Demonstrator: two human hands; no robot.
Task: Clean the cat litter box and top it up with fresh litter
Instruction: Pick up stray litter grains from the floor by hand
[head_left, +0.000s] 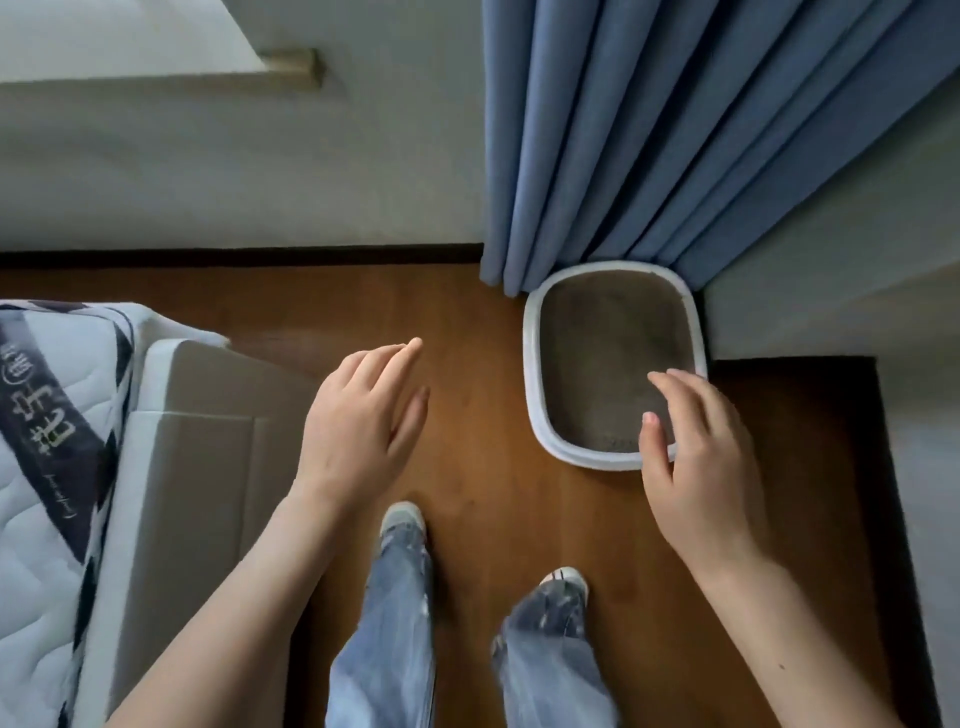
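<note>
1. Nearest the camera are the person's two bare forearms, reaching forward and down over jeans-clad legs and light shoes (403, 521) planted on the wooden floor (478, 499).
2. The left hand (358, 421) hovers over bare floor left of centre, fingers straight and loosely spread, holding nothing.
3. The right hand (693, 457) is also relaxed and empty. Its fingers overlap the near right corner of the litter box (535, 374) in the view, but whether they touch the rim or hang above it cannot be told.
4. The litter box sits on the floor at the far right, tucked into the corner against the wall, with its far edge under the hem of the blue curtain (675, 135). It is a white-rimmed open tray, filled with grey-brown litter (608, 358) that looks fairly even. No clumps can be made out.
5. To the near left stands a pale bed frame (197, 441) carrying a quilted mattress (36, 493).
6. Judgement: this looks like the very start, an approach to the box with cleaning not yet begun.
7. No scoop, waste bag or fresh litter bag is in view, so the next move probably calls for fetching those, or for gripping the rim with both hands to draw the box clear of the curtain.
</note>
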